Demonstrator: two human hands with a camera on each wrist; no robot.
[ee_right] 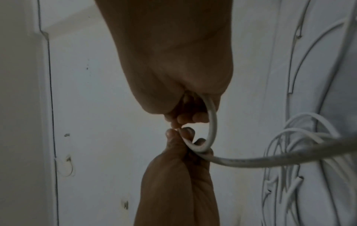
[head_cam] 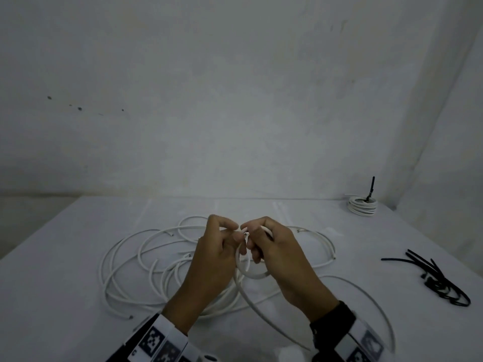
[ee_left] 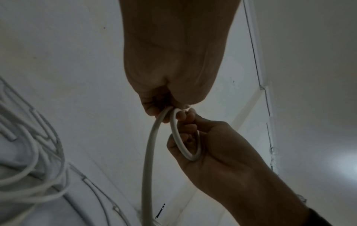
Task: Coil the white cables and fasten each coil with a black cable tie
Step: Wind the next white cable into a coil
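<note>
Above the white tabletop, the left hand and right hand both pinch a small loop of thin white round cable, over the loose white cable tangle.

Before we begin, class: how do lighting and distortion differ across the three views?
Head view: dim, even light, table edge bowed by the wide lens. Left wrist view: hands backlit, dark, bright glare at the right edge. Right wrist view: hands nearly silhouetted, cable smeared.

Left hand and right hand raised together, fingertips meeting (both curled, pinching).
</note>
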